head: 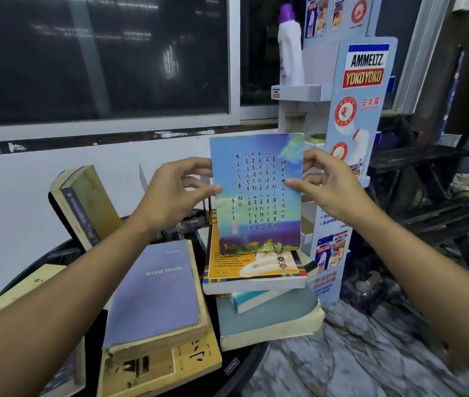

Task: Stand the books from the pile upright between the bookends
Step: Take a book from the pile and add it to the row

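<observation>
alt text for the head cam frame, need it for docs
Both hands hold a thin blue booklet upright over a pile of books, the left hand and right hand each pinching a side edge. To the left, a purple book lies flat on other books and a yellowed book stands tilted behind it.

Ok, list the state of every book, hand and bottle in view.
blue booklet: held upright, cover facing the camera
left hand: pinches booklet's left edge
right hand: pinches booklet's right edge
purple book: lying flat, cover up
yellowed book: standing, tilted
orange-bordered book: lying flat, partly hidden behind booklet
white bottle: upright, cap on
</observation>
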Demonstrator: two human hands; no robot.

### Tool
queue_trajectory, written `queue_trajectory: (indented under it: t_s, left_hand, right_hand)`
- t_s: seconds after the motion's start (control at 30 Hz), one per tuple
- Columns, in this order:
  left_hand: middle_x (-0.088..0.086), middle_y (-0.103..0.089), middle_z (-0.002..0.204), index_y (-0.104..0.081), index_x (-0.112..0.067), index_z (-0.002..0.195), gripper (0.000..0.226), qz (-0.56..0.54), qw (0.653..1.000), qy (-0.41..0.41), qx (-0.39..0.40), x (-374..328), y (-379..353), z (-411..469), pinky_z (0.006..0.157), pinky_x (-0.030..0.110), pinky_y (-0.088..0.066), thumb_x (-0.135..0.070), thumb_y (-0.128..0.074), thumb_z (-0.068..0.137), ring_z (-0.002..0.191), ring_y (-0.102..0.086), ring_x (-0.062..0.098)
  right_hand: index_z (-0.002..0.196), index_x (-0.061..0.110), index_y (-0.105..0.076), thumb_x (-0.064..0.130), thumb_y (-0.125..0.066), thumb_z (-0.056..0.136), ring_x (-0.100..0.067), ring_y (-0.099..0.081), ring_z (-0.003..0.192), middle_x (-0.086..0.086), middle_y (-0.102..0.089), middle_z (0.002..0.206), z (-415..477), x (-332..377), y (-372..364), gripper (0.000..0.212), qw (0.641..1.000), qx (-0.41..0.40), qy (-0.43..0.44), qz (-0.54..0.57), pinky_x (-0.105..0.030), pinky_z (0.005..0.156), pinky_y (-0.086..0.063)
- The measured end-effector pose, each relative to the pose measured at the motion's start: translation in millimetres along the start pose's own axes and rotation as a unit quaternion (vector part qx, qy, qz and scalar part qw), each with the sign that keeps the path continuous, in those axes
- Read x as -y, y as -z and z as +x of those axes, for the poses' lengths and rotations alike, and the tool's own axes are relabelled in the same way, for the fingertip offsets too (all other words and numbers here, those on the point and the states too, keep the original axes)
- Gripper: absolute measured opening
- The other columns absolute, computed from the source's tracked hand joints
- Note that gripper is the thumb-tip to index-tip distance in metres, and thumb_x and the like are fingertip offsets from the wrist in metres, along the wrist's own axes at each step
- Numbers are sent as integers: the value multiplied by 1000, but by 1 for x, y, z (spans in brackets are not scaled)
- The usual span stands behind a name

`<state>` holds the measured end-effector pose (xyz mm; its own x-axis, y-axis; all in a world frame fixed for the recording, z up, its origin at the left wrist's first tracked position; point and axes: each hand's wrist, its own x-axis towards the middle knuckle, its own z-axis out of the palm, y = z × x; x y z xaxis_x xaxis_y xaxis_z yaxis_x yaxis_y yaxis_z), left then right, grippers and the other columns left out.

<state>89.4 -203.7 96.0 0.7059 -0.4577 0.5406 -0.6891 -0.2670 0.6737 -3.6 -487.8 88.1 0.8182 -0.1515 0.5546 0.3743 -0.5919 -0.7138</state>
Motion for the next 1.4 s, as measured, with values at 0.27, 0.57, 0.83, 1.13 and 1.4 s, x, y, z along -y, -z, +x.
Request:
queue_trajectory:
  t_s: [0.27,0.57,0.83,1.13,1.4]
  left_hand:
    - [-2,-73,112,-64,-20,131,47,-10,1000,-24,0,6,-2,-10,90,37,-60,-20,-80,87,89,-75,14]
    - [3,-65,113,-61,-22,137,49,-49,998,-45,13,6,-10,-18,92,40,-60,-13,-75,91,84,-75,18]
    - [3,-62,119,-62,-23,137,50,-80,995,-55,11,7,-18,-31,89,40,-62,-13,-76,90,89,-71,16]
    - [-5,-61,114,-61,-22,140,57,-122,989,-73,40,5,-35,-45,93,41,-60,-14,-79,87,94,-71,23]
    - [-7,-55,129,-40,-37,153,86,-93,992,-73,45,11,-64,-54,91,26,-58,-22,-84,82,106,-64,10]
  right_hand:
    - [125,23,-60,34,-78,84,-3,-65,94,8,-68,108,1,-5,-5,46,993,-30,48,-107,-30,83,-60]
    - [158,26,-22,26,-82,84,4,-46,87,5,-41,111,-1,5,-23,96,965,-105,125,-207,-10,76,-45]
    - [151,28,-39,45,-71,89,-7,-52,96,2,-42,114,-5,33,-40,72,972,-67,148,-170,-15,83,-50]
    - [144,40,-42,67,-72,78,-13,-52,117,3,-39,128,-12,60,-55,77,979,-23,140,-145,-37,89,-60]
    - [143,29,-46,46,-73,87,-8,-55,113,0,-45,129,-16,64,-50,64,976,-45,140,-159,-8,84,-50]
